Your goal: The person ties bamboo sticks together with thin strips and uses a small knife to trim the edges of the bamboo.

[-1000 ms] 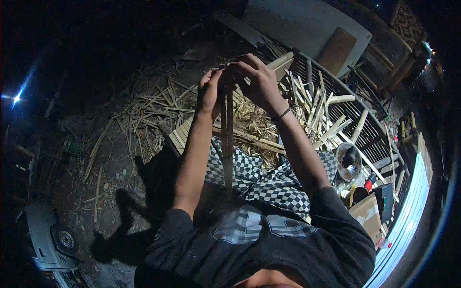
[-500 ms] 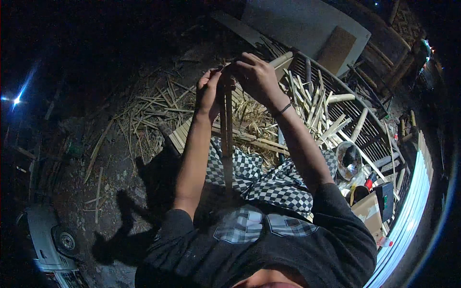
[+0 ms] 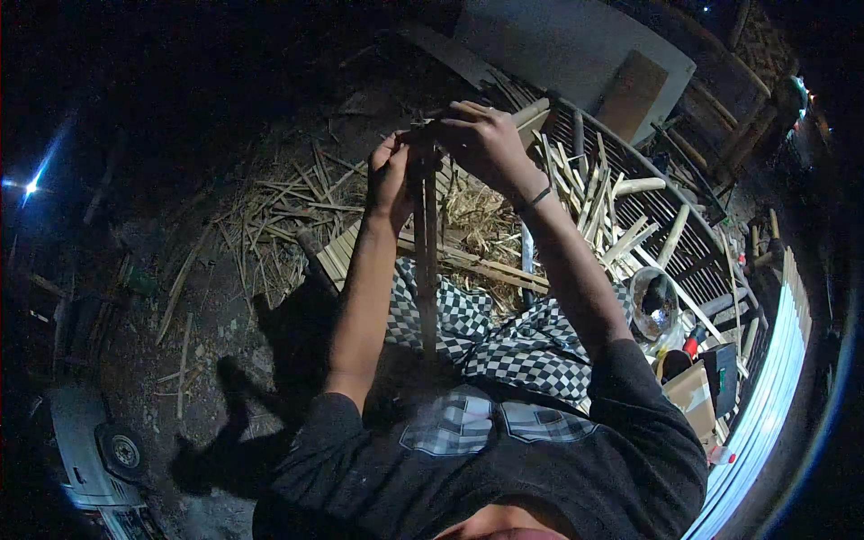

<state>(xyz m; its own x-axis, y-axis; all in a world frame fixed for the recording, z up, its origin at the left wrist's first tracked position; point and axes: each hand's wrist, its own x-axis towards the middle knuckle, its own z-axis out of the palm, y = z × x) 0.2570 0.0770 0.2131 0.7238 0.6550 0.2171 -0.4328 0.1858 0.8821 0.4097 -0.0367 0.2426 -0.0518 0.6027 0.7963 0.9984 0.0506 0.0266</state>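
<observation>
Both my hands are raised close together at the upper middle of the head view. My left hand [image 3: 390,178] is closed, its thumb and fingers pinched around the upper part of long, thin bamboo strips [image 3: 428,270]. Bent over the top of these strips, my right hand [image 3: 489,148] has its fingers closed at the same spot. The strips stand between my forearms, and their near ends reach toward my chest. Shadow hides the fingertips and the exact point of grip. Behind my hands lie pale shavings [image 3: 481,211].
Split bamboo strips [image 3: 585,184] lie on a slatted bamboo bench [image 3: 711,261] to the right, near a round metal bowl [image 3: 654,301] and a cardboard box [image 3: 691,396]. More strips [image 3: 279,211] litter the ground at the left. A parked vehicle [image 3: 85,441] shows at lower left.
My right hand and forearm have shifted very slightly to the right and down. My left hand stays nearly where it was, and the strips are still held.
</observation>
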